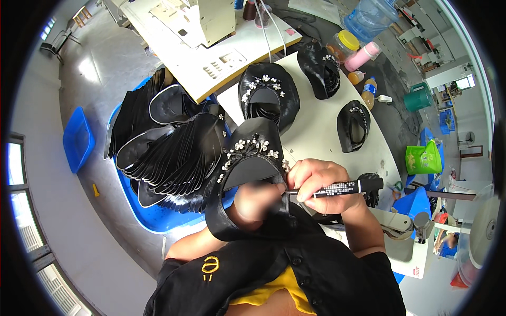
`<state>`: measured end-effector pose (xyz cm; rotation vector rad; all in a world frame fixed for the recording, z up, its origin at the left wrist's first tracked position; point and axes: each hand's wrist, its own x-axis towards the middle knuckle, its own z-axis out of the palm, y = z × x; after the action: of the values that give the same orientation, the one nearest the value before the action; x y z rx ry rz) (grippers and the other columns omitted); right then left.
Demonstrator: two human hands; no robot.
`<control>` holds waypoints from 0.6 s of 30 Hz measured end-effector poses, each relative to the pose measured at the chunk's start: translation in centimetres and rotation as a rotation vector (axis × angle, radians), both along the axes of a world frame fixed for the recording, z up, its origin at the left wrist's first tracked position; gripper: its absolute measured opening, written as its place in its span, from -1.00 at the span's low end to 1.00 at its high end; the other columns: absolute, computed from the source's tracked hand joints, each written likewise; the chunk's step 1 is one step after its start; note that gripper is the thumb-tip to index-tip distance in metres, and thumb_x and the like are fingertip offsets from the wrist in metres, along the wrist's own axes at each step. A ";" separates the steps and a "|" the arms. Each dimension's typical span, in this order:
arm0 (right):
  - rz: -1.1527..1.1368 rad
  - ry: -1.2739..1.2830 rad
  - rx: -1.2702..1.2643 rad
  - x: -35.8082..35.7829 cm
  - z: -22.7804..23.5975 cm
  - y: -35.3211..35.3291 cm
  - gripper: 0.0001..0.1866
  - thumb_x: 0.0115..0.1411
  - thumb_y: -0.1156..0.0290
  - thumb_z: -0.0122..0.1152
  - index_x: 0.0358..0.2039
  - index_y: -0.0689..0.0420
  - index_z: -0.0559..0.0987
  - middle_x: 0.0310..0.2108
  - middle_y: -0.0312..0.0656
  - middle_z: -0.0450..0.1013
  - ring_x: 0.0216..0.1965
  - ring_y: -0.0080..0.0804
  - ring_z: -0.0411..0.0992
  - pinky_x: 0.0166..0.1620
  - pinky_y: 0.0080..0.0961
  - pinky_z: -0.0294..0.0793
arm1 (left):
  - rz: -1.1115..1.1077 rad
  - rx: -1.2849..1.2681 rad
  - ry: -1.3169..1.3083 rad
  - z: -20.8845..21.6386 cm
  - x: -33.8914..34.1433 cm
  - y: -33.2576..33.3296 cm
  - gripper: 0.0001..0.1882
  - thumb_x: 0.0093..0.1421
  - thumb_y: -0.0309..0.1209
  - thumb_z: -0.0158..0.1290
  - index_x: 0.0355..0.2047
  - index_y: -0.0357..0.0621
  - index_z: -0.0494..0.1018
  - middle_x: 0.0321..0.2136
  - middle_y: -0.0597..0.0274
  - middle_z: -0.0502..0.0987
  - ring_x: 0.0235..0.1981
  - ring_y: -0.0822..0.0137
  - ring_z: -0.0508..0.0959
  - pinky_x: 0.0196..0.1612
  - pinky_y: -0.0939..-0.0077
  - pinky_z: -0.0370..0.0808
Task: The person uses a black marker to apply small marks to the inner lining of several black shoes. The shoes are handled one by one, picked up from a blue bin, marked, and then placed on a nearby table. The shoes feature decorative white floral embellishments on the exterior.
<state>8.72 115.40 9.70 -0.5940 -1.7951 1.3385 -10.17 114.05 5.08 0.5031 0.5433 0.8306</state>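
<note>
A black shoe upper (257, 135) with white flower decorations around its opening is held up in front of my chest. My left hand (257, 204) reaches through the opening and grips the upper by its right edge; part of this hand is blurred. In my right hand (322, 181) is a black marker pen (348, 188), lying nearly level. Its tip end meets the right edge of the upper, close to my left thumb. Just beyond, another flower-trimmed upper (284, 95) rests on the white table (308, 131).
Stacked black uppers (182, 158) fill a blue tub (138, 217) on the left. More uppers (318, 68) sit along the table's right side. A sewing machine table (232, 58) stands ahead. Bottles and a pink flask (362, 56) are at the far right.
</note>
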 end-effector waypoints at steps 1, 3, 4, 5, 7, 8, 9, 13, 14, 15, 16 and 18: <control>-0.031 -0.009 0.006 0.0 -0.1 0.0 -0.85 -0.15 0.60 0.15 -0.46 0.20 0.52 -0.43 -0.10 0.39 -0.40 -0.29 0.39 -0.31 -0.45 0.38 | -0.007 -0.006 -0.016 -0.2 0.0 0.0 -0.80 0.06 -0.55 0.02 -0.25 -0.20 0.40 -0.33 0.32 0.46 -0.25 0.45 0.41 -0.14 0.53 0.33; -0.101 -0.031 0.021 -0.1 -0.3 0.0 -0.85 -0.14 0.60 0.15 -0.46 0.20 0.52 -0.43 -0.10 0.38 -0.39 -0.29 0.39 -0.30 -0.44 0.38 | 0.009 0.003 -0.016 -0.3 0.2 0.1 -0.78 0.06 -0.53 0.03 -0.24 -0.21 0.39 -0.36 0.29 0.46 -0.29 0.42 0.43 -0.19 0.52 0.36; -0.152 -0.033 0.001 -0.2 -0.2 -0.3 -0.91 -0.05 0.49 0.13 -0.50 0.24 0.50 -0.47 -0.07 0.35 -0.39 -0.22 0.40 -0.25 -0.34 0.40 | 0.036 0.017 0.004 -0.2 0.4 0.1 -0.76 0.05 -0.52 0.04 -0.23 -0.22 0.38 -0.38 0.25 0.46 -0.33 0.38 0.46 -0.25 0.51 0.39; -0.230 0.027 -0.058 -0.2 -0.2 -0.5 -0.89 0.00 0.46 0.12 -0.45 0.24 0.48 -0.47 -0.07 0.35 -0.40 -0.23 0.41 -0.24 -0.34 0.41 | 0.064 0.028 0.022 -0.2 0.5 0.3 -0.73 0.04 -0.51 0.04 -0.21 -0.24 0.36 -0.40 0.22 0.46 -0.38 0.34 0.48 -0.31 0.50 0.42; -0.384 0.146 -0.175 -0.1 -0.8 -1.0 -0.84 0.11 0.42 0.11 -0.35 0.24 0.44 -0.47 -0.07 0.36 -0.42 -0.25 0.42 -0.22 -0.34 0.43 | 0.067 -0.030 0.037 -0.5 0.5 0.5 -0.70 0.06 -0.46 0.05 -0.18 -0.24 0.34 -0.41 0.19 0.46 -0.41 0.31 0.49 -0.35 0.46 0.43; -0.417 0.272 -0.218 0.0 -1.8 -1.7 -0.76 0.19 0.38 0.06 -0.21 0.23 0.34 -0.44 -0.09 0.39 -0.43 -0.31 0.44 -0.21 -0.32 0.45 | 0.068 -0.058 0.047 -0.6 0.6 0.6 -0.68 0.07 -0.43 0.06 -0.16 -0.24 0.32 -0.42 0.18 0.45 -0.42 0.30 0.49 -0.37 0.44 0.44; -0.472 0.152 -0.200 -0.2 -1.9 -2.4 -0.75 0.20 0.39 0.06 -0.18 0.24 0.32 -0.44 -0.10 0.39 -0.44 -0.33 0.44 -0.22 -0.34 0.44 | 0.075 -0.087 0.015 -0.5 0.6 0.8 -0.67 0.08 -0.42 0.06 -0.14 -0.24 0.31 -0.43 0.17 0.45 -0.43 0.29 0.49 -0.37 0.43 0.45; -0.451 -0.178 -0.100 -1.6 -2.3 -3.8 -0.59 0.10 0.41 0.21 -0.10 0.21 0.26 -0.43 -0.19 0.38 -0.42 -0.50 0.37 -0.27 -0.58 0.34 | 0.131 -0.141 -0.081 -0.9 0.6 1.7 -0.62 0.12 -0.36 0.06 -0.09 -0.23 0.27 -0.45 0.13 0.46 -0.41 0.29 0.48 -0.37 0.38 0.47; -0.478 -0.156 -0.127 -2.2 -2.6 -4.0 -0.57 0.06 0.47 0.23 -0.10 0.20 0.25 -0.45 -0.22 0.35 -0.44 -0.53 0.34 -0.30 -0.59 0.33 | 0.150 -0.120 -0.070 -1.2 0.8 2.0 -0.63 0.13 -0.37 0.06 -0.10 -0.23 0.28 -0.44 0.14 0.46 -0.39 0.30 0.48 -0.35 0.38 0.47; -0.506 -0.134 -0.154 -2.8 -3.0 -4.1 -0.53 0.03 0.53 0.25 -0.09 0.18 0.24 -0.48 -0.26 0.32 -0.45 -0.57 0.31 -0.33 -0.60 0.31 | 0.169 -0.100 -0.058 -1.6 1.0 2.2 -0.64 0.13 -0.37 0.06 -0.10 -0.23 0.29 -0.43 0.15 0.47 -0.38 0.32 0.48 -0.33 0.39 0.46; -0.608 -0.132 -0.127 -3.5 -3.6 -4.0 -0.52 -0.02 0.67 0.18 -0.09 0.16 0.23 -0.51 -0.30 0.26 -0.51 -0.60 0.24 -0.38 -0.60 0.27 | 0.240 -0.111 -0.001 -2.1 1.4 2.3 -0.70 0.15 -0.39 0.05 -0.13 -0.23 0.34 -0.37 0.20 0.47 -0.35 0.38 0.46 -0.27 0.43 0.45; -0.668 -0.174 -0.099 -3.8 -3.9 -3.5 -0.52 -0.04 0.75 0.10 -0.10 0.16 0.23 -0.52 -0.32 0.24 -0.53 -0.64 0.19 -0.41 -0.66 0.25 | 0.263 0.011 0.018 -4.0 1.9 2.9 -0.75 0.18 -0.38 0.02 -0.16 -0.21 0.38 -0.39 0.26 0.46 -0.39 0.42 0.45 -0.30 0.52 0.42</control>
<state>4.89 111.93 5.79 -1.2637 -1.4622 0.9298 -8.23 116.99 1.06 0.4552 0.6304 1.0811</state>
